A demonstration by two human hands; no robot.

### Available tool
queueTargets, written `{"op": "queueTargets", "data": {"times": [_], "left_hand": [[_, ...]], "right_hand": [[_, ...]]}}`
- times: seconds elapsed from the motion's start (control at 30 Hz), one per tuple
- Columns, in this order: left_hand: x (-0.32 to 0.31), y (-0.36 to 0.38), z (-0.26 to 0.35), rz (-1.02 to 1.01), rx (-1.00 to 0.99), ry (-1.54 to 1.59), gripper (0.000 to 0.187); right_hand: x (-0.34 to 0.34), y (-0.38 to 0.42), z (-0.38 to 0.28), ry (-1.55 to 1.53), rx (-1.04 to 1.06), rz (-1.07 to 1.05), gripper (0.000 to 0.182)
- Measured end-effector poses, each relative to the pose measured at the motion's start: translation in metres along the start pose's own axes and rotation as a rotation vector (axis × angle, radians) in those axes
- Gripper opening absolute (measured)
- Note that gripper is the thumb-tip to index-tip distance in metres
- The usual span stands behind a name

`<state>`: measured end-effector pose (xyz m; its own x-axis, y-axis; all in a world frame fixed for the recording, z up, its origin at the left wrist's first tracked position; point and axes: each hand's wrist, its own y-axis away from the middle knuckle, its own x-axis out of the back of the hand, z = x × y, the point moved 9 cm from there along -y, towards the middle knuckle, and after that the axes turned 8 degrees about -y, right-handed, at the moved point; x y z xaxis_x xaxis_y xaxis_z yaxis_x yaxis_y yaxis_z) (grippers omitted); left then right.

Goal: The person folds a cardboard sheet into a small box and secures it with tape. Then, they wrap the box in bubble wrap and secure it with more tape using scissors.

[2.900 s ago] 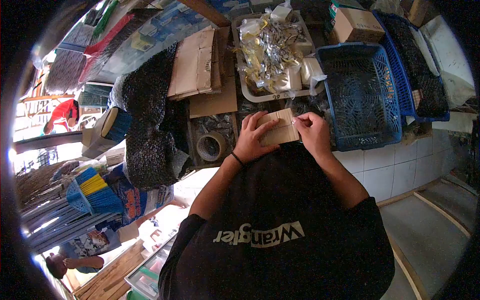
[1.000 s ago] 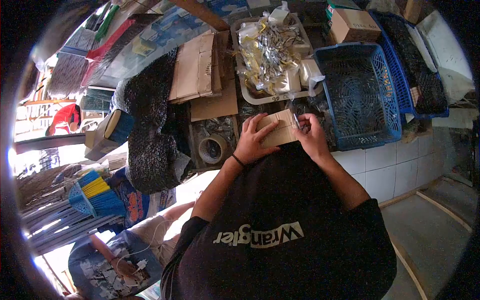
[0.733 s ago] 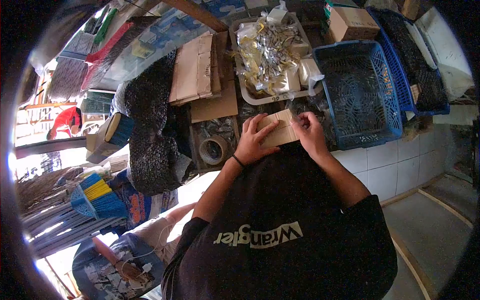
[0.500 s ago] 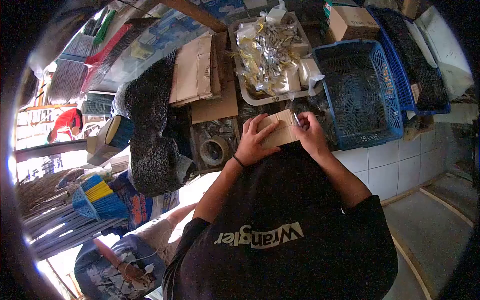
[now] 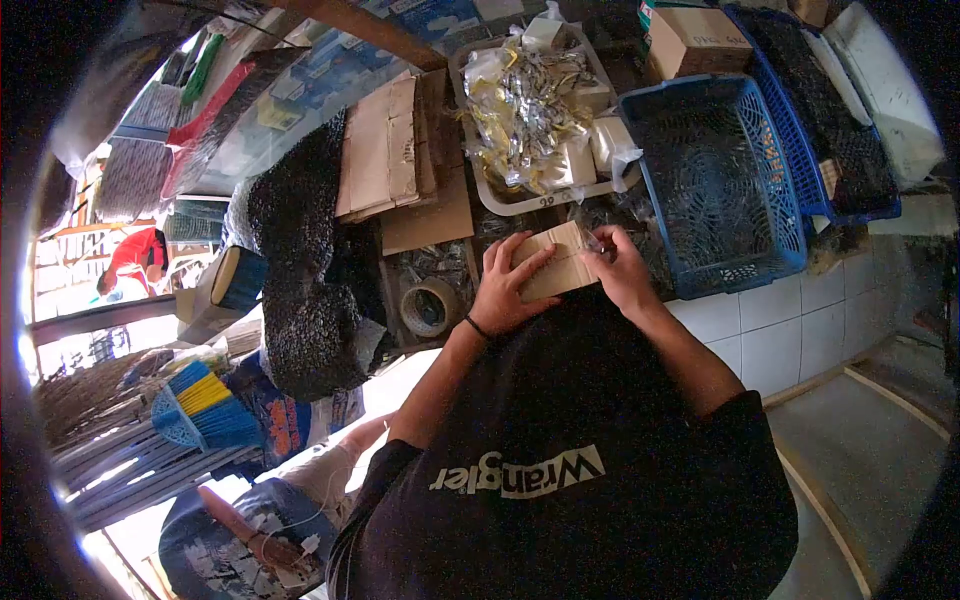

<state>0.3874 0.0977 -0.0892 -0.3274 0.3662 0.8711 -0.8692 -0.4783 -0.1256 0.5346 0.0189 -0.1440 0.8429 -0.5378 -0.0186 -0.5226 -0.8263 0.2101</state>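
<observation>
At the front edge of a cluttered counter, just above the person's dark shirt, a small brown cardboard box [image 5: 556, 263] was held between both hands. The left hand [image 5: 508, 285] lay flat across the box's near side, fingers spread and pressing on its top face, a dark band around the wrist. The right hand [image 5: 619, 268] was closed at the box's right end, thumb and forefinger pinched together on what looked like a small thin metal piece [image 5: 592, 240], though it was too small to name with confidence. The box sat tilted, its right end higher than its left.

Just left of the left hand, a roll of tape [image 5: 428, 307] lay flat in a shallow tray. Beyond the box, a grey tub [image 5: 500, 197] held crumpled silver and gold wrappers, and flattened cardboard sheets [image 5: 385, 150] were stacked beside it. To the right stood a blue plastic basket [image 5: 715, 180], near the right hand but not touching it, with a closed carton [image 5: 695, 40] behind it. A dark speckled bundle [image 5: 300, 250] lay along the counter's left side. Below, at the lower left, another person [image 5: 250, 520] sat in a patterned blue garment, well apart from the hands.
</observation>
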Motion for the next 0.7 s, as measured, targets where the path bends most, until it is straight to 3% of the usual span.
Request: {"op": "queueTargets", "data": {"times": [0.3,0.7], "left_hand": [[-0.004,0.0,-0.004,-0.021,-0.004,-0.006,0.073],[-0.005,0.001,-0.004,-0.021,0.004,-0.01,0.076]], "right_hand": [[-0.003,0.001,0.0,-0.046,-0.107,-0.074,0.03],[0.0,-0.003,-0.014,0.032,0.06,0.041,0.025]]}}
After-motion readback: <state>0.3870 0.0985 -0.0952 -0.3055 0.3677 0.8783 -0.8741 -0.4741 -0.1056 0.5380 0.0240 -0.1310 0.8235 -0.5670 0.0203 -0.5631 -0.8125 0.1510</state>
